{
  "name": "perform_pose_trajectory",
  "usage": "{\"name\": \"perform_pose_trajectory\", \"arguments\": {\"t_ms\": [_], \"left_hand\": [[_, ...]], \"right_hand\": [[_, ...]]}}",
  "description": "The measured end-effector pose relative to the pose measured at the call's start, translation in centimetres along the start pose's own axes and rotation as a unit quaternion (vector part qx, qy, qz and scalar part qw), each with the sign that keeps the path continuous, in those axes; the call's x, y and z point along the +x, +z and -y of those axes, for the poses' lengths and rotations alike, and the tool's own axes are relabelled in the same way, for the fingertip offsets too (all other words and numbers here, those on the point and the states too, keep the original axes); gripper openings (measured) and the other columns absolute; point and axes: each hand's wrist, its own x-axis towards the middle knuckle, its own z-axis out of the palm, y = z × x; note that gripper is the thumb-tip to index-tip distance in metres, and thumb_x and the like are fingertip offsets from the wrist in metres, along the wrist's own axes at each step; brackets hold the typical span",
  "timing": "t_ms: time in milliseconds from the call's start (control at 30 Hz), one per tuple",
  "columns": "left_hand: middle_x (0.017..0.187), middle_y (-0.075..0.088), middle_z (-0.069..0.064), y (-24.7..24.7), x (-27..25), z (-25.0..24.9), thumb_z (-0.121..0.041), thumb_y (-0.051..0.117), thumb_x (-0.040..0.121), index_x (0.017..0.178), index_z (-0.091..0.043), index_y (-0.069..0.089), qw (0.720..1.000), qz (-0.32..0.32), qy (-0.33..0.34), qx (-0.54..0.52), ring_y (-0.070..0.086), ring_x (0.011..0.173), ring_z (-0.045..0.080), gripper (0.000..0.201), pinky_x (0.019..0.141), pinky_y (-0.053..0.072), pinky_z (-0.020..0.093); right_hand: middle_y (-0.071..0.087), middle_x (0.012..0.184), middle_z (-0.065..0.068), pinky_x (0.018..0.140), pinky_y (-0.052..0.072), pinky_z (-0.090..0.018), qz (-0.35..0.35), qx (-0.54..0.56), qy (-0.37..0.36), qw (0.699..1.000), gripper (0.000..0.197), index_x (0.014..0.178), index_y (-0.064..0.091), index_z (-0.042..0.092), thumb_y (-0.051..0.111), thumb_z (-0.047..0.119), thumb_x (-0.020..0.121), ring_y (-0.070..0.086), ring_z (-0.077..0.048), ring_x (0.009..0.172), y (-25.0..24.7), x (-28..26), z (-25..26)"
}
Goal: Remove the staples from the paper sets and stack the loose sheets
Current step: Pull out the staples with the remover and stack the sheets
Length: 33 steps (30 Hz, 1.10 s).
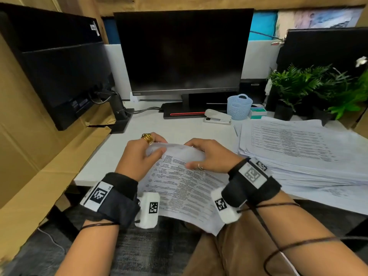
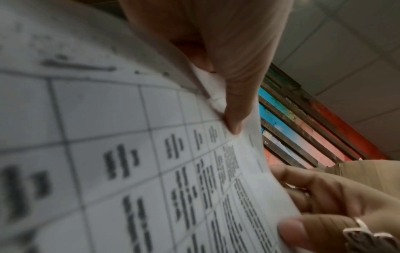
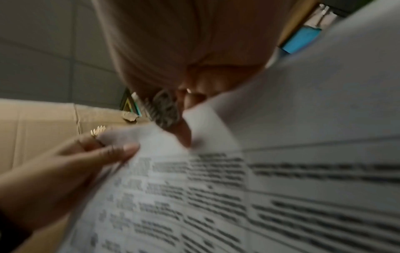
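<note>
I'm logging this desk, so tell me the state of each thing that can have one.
Paper set: held up over the lap, top edge curled over.
Left hand: grips the set's top left corner.
Right hand: grips the top edge.
Sheet pile: lying flat on the desk.
Middle monitor: dark.
Stapler: closed, untouched.

The paper set is white with black print in a ruled grid of cells, like the pile beside it. The desk is white. The monitor is black, its base marked by a red line. The stapler is white, the basket pale blue mesh, the plant green. A gold ring sits on the left hand.
</note>
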Motion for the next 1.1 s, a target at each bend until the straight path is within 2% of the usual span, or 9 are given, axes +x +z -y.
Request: {"name": "perform_pose_trajectory", "arguments": {"t_ms": [100, 233, 333, 533, 667, 833, 933, 1033, 1100], "left_hand": [[0.085, 0.068, -0.007, -0.4, 0.2, -0.6, -0.009, 0.072, 0.079, 0.08, -0.03, 0.065, 0.994, -0.066, 0.049, -0.068, 0.063, 0.084, 0.006, 0.022, 0.078, 0.048, 0.019], [0.083, 0.07, 0.002, -1.2, 0.1, -1.3, -0.002, 0.079, 0.069, 0.077, -0.013, 0.073, 0.975, -0.114, 0.182, -0.05, 0.068, 0.083, 0.013, 0.015, 0.074, 0.056, 0.03], [0.085, 0.07, 0.0, -0.9, 0.1, -1.2, 0.001, 0.078, 0.069, 0.077, -0.016, 0.073, 0.955, -0.141, 0.259, -0.025, 0.068, 0.078, 0.017, 0.019, 0.068, 0.055, 0.031], [0.095, 0.067, -0.019, 0.9, -0.7, -0.4, -0.013, 0.074, 0.073, 0.082, -0.026, 0.07, 0.967, -0.133, 0.173, -0.128, 0.066, 0.09, 0.008, 0.016, 0.079, 0.051, 0.02], [0.101, 0.065, -0.026, 1.8, -0.8, -0.4, -0.016, 0.07, 0.076, 0.076, -0.015, 0.072, 0.961, -0.136, 0.206, -0.125, 0.066, 0.091, 0.013, 0.002, 0.085, 0.05, 0.022], [0.102, 0.064, -0.024, 2.6, -0.8, 0.0, -0.033, 0.069, 0.079, 0.08, -0.026, 0.07, 0.957, -0.121, 0.203, -0.17, 0.064, 0.094, 0.015, 0.007, 0.091, 0.045, 0.022], [0.106, 0.063, -0.023, 3.4, -0.7, 0.0, -0.025, 0.069, 0.08, 0.083, -0.024, 0.069, 0.956, -0.12, 0.224, -0.147, 0.064, 0.096, 0.016, 0.003, 0.094, 0.044, 0.024], [0.107, 0.065, -0.007, 4.0, -0.2, -1.2, -0.008, 0.071, 0.079, 0.093, -0.019, 0.07, 0.959, -0.13, 0.245, -0.056, 0.062, 0.103, 0.016, 0.018, 0.093, 0.047, 0.03], [0.12, 0.055, -0.005, 3.7, 0.4, -2.3, -0.019, 0.077, 0.075, 0.112, -0.02, 0.059, 0.982, -0.103, 0.158, 0.007, 0.05, 0.115, 0.01, 0.041, 0.097, 0.04, 0.025]], "right_hand": [[0.067, 0.089, 0.005, 0.08, 0.049, -0.016, -0.118, 0.036, -0.058, 0.991, 0.034, 0.107, 0.063, 0.019, 0.068, -0.001, 0.079, 0.064, -0.005, 0.085, 0.9, -1.1, -0.5], [0.071, 0.089, 0.009, 0.08, 0.053, -0.017, -0.228, 0.046, -0.181, 0.956, 0.022, 0.098, 0.073, 0.011, 0.068, 0.001, 0.08, 0.068, -0.001, 0.083, 1.5, -2.2, -1.2], [0.07, 0.094, 0.006, 0.08, 0.053, -0.015, -0.291, 0.033, -0.244, 0.925, 0.028, 0.098, 0.072, 0.007, 0.065, -0.007, 0.076, 0.068, -0.003, 0.088, 1.4, -2.7, -1.7], [0.068, 0.097, -0.001, 0.085, 0.052, -0.015, -0.329, 0.006, -0.295, 0.897, 0.023, 0.094, 0.073, 0.002, 0.059, -0.004, 0.077, 0.065, -0.006, 0.095, 1.3, -3.9, -2.1], [0.069, 0.096, -0.003, 0.085, 0.052, -0.015, -0.347, 0.0, -0.297, 0.89, 0.021, 0.09, 0.073, 0.001, 0.063, -0.009, 0.075, 0.066, -0.009, 0.094, 0.9, -4.4, -2.5], [0.07, 0.094, -0.004, 0.081, 0.052, -0.015, -0.357, 0.042, -0.272, 0.893, 0.019, 0.086, 0.074, 0.001, 0.067, -0.011, 0.073, 0.068, -0.008, 0.091, 0.8, -4.6, -2.9], [0.07, 0.093, -0.003, 0.08, 0.052, -0.015, -0.351, 0.075, -0.25, 0.899, 0.017, 0.086, 0.074, 0.0, 0.065, -0.008, 0.074, 0.068, -0.005, 0.089, 0.3, -5.1, -3.2], [0.072, 0.085, 0.005, 0.077, 0.052, -0.014, -0.333, 0.125, -0.187, 0.916, 0.021, 0.086, 0.074, 0.007, 0.066, -0.009, 0.073, 0.069, -0.003, 0.082, -0.9, -6.1, -3.3], [0.072, 0.079, 0.012, 0.072, 0.05, -0.012, -0.321, 0.16, -0.121, 0.925, 0.027, 0.083, 0.072, 0.017, 0.069, -0.009, 0.075, 0.067, 0.0, 0.074, -2.3, -7.3, -3.8]]}}
